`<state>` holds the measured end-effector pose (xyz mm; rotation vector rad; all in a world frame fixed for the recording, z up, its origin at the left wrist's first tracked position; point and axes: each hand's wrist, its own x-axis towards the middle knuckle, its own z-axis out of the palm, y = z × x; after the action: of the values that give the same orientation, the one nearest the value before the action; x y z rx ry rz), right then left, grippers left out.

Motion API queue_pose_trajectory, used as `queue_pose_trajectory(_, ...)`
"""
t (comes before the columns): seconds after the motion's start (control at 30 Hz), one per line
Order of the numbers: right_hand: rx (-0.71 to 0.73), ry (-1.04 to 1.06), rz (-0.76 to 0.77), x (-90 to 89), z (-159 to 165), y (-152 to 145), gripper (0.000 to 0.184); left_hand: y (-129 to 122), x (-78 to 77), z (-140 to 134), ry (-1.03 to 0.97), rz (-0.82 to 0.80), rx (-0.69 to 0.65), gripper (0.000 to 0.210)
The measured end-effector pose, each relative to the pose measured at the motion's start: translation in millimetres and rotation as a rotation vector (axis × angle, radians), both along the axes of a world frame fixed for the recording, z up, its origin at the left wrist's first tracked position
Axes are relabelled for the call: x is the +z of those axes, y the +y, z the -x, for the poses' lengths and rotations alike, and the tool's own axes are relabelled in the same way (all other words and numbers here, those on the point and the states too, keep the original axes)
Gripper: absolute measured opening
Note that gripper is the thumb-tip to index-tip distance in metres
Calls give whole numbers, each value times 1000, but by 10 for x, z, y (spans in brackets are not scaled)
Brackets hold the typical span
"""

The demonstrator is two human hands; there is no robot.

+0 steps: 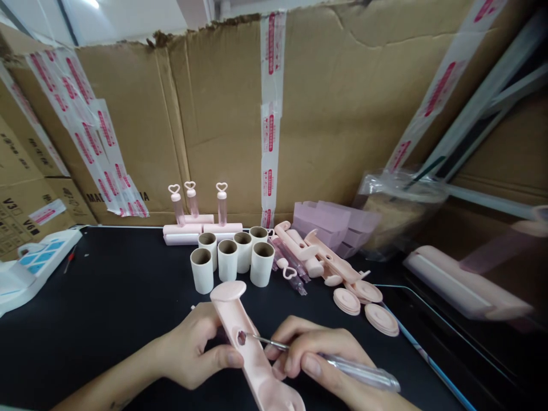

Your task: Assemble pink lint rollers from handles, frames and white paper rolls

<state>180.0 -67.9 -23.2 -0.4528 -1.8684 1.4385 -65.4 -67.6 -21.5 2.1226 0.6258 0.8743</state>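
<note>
My left hand (199, 348) grips a pale pink plastic holder (261, 374) from its left side, thumb on the near face. The holder is tilted, with a round flange at its top and a hole partway down. A dark purplish piece (242, 337) shows in that hole. In my right hand (319, 348) is a screwdriver (363, 371) with a clear handle, its thin metal shaft pointing left. Its tip reaches the hole; whether it sits in a screw I cannot make out. The holder's lower end runs out of the picture.
White cardboard tubes (228, 260) stand behind the holder. Pink parts (325, 257) and stacked discs (381, 318) lie to the right. Finished-looking rollers with heart-topped handles (221, 205) line the back, before a tall cardboard wall (222, 125). A white-and-blue device (40, 265) sits at left.
</note>
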Motion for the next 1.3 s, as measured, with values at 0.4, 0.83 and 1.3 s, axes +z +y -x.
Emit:
queue_pose_trajectory(0.4,56,114,153,-150,51,-3,25,-14,-81,-22,-184,391,-30,52)
queue_pose_trajectory(0.83,100,196,295,-154,116,-45,24,-46,-68,-72,-257,558,-107,49)
queue_pose_trajectory(1.3,209,59,269,50,-56,85,19,5,13,-1,40,289,-3,51)
